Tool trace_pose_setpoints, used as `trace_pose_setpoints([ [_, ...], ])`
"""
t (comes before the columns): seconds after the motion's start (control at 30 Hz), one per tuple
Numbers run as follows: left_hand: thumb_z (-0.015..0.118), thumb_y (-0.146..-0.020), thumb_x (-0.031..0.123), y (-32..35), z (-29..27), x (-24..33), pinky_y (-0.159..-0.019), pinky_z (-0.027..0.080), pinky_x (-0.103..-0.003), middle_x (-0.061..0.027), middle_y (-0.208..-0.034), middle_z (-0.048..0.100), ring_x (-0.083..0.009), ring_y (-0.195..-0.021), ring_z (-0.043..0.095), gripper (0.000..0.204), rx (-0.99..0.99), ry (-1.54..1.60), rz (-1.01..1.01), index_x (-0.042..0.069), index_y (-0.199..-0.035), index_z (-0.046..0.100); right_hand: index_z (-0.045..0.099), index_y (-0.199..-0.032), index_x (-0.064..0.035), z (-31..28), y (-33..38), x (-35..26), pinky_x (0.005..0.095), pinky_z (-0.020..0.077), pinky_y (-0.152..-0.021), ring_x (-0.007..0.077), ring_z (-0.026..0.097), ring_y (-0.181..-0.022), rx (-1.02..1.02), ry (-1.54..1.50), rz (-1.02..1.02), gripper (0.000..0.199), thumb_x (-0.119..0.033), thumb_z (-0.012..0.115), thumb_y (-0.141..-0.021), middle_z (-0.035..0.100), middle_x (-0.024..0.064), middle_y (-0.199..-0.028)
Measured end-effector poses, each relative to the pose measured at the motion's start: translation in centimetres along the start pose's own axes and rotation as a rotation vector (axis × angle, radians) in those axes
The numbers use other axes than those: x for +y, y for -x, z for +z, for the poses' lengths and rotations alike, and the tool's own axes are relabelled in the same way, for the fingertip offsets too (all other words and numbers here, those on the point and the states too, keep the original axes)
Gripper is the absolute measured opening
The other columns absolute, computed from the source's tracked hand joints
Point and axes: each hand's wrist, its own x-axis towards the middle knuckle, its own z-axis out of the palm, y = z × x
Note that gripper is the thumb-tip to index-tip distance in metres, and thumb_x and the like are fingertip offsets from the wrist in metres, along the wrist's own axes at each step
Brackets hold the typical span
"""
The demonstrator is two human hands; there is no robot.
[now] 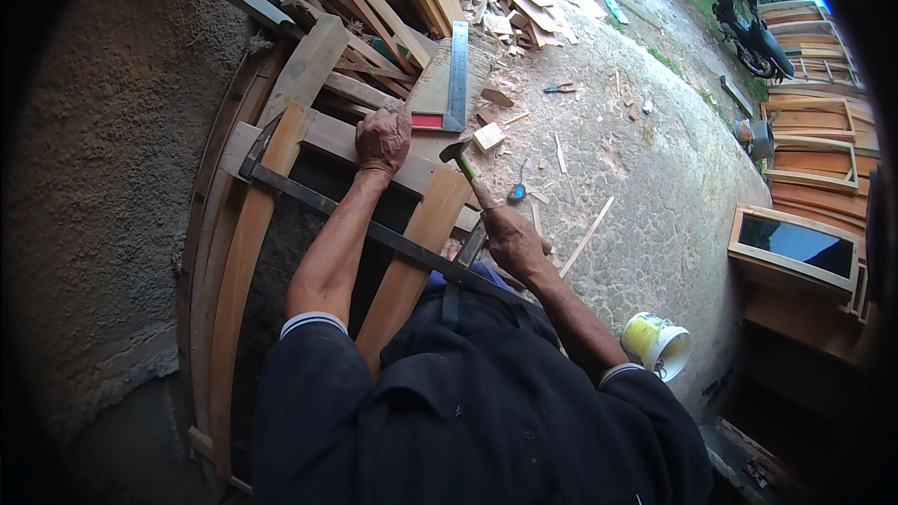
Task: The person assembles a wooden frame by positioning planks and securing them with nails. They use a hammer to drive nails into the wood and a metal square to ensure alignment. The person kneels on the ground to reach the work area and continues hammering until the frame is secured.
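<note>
Wooden frame (pixel 281 187): pale rails joined at right angles, lying flat before the person, its left side against a rough plastered wall (pixel 103 159). A long dark bar clamp (pixel 374 234) runs diagonally across the frame, from its far left corner to the person's chest.

Left hand (pixel 382 140): palm down, fingers curled and pressed onto the cross rail at the far end of the frame.

Right hand (pixel 513 241): closed around the handle of a claw hammer (pixel 465 164); the hammer head sits just above the upper end of the right-hand upright rail (pixel 421 243).

Try square (pixel 454 84): steel blade with a red stock, lying on a plank just beyond the left hand.

Around: stacked boards and planks (pixel 374 9) beyond the frame; a heap of offcuts (pixel 514 0) farther off; a small wood block (pixel 488 136) near the hammer head; thin slats and chips scattered on the ground. A white and yellow bucket (pixel 658 344) stands beside the right elbow. Finished frames, one glazed (pixel 795 243), are stacked at the right. A motorbike (pixel 739 19) is parked at the far top right.

Surface: bare stony ground (pixel 636 178), outdoors, dusted with shavings.
</note>
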Motion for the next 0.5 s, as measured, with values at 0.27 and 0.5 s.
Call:
trace_pose_setpoints([
  [0.27, 0.053, -0.105, 0.016, 6.9, -3.9, 5.7, -0.058, 0.043, -0.024, 0.0037, -0.075, 0.052, -0.0083, -0.062, 0.048, 0.017, 0.218, 1.951, -1.258, 0.007, -0.115, 0.064, 0.052, -0.149, -0.0227, 1.5, -3.2, -1.5, 0.0503, 0.0493, -0.07, 0.0392, 0.064, -0.081, 0.252, -0.144, -0.143, 0.05, -0.014, 0.059, -0.1, 0.059, 0.0209, -0.087],
  [0.5, 0.05, -0.103, 0.001, 10.3, -6.1, 5.3, -0.078, 0.058, -0.029, -0.0052, -0.097, 0.066, -0.0135, -0.083, 0.066, 0.022, 0.18, 1.997, -1.168, 0.005, -0.122, 0.06, 0.051, -0.151, -0.0208, 1.3, -2.2, -1.6, 0.0494, 0.0496, -0.073, 0.0388, 0.064, -0.082, 0.118, -0.227, -0.181, 0.052, -0.009, 0.056, -0.101, 0.06, 0.0201, -0.089],
])
